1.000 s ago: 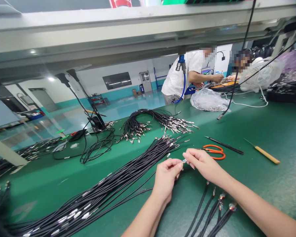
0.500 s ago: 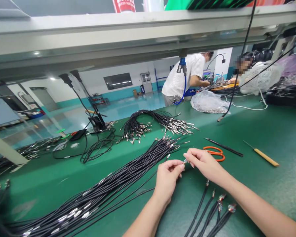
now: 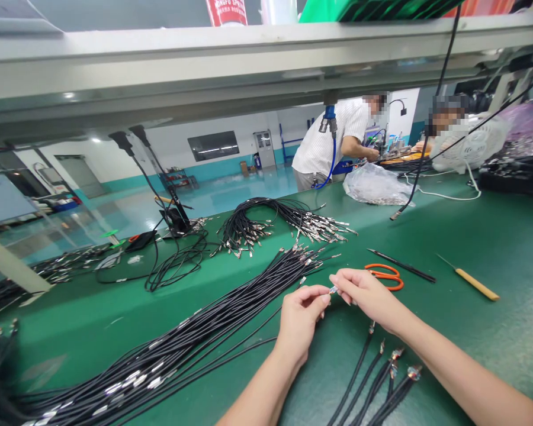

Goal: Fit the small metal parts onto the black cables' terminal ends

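Observation:
My left hand (image 3: 302, 316) is closed in a pinch, thumb against forefinger, on the end of a black cable (image 3: 253, 348) that runs in from the lower left. My right hand (image 3: 359, 290) pinches a small shiny metal connector (image 3: 333, 290) at that end, and the two sets of fingertips almost meet around it. Left of my hands lies a long bundle of black cables (image 3: 204, 331) with metal ends and white labels. Below my right wrist several cables with metal tips (image 3: 397, 355) lie on the green mat. Just behind my right hand are orange-handled scissors (image 3: 393, 276).
Black tweezers (image 3: 402, 264) and a pick with a yellow handle (image 3: 477, 284) lie to the right. Farther back are a curved cable bundle (image 3: 270, 204), a plastic bag (image 3: 377, 184) and a white fan (image 3: 471, 142). A shelf (image 3: 249, 56) crosses above. Two people work beyond the bench.
Both hands keep their pinch and stay almost in place. The connector between the fingertips shows slightly differently. In the background, a co-worker's hand has shifted a little.

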Tool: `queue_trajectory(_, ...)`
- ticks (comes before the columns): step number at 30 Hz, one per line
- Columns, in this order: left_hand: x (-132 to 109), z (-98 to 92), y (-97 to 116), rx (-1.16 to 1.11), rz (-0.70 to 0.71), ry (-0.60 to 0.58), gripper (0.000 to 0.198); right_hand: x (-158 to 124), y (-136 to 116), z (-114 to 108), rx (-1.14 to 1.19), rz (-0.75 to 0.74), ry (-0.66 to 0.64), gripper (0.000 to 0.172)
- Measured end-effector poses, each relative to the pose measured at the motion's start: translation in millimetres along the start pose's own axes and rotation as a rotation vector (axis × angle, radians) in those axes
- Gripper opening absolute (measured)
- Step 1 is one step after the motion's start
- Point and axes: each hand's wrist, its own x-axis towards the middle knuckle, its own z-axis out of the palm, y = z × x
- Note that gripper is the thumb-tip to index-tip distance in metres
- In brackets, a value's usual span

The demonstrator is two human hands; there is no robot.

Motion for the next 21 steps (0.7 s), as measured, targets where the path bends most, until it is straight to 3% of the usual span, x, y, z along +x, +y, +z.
queue_trajectory(6,2.5,-7.2,7.6,0.643,0.171,-0.024,0.016,5.2,15.2,-21.6,-0.238,0.007,0.033,0.04)
queue_trajectory(8,-1.1,-7.4,9.3,0.806,0.15,-0.081,0.017,6.5,22.4,-28.4,-0.358,0.043,0.033,0.039)
queue_trajectory(12,-19.5,3.8,11.9,0.93,0.039,-0.296,0.016,6.6,25.9,-29.0,-0.521,0.049,0.039,0.024)
queue_trajectory(16,-36.1,18.8,18.7,1.009,0.102,-0.537,0.019,3.7,21.9,-15.8,-0.534,-0.106,-0.026,0.015)
queue_trajectory(18,-34.9,19.2,24.4,1.124,0.141,-0.497,0.019,1.8,21.7,-8.5,-0.543,-0.146,-0.113,0.018)
queue_trajectory(21,-20.2,5.8,29.2,1.267,0.173,-0.218,0.01,0.1,23.5,-2.5,-0.576,-0.14,-0.157,0.02)
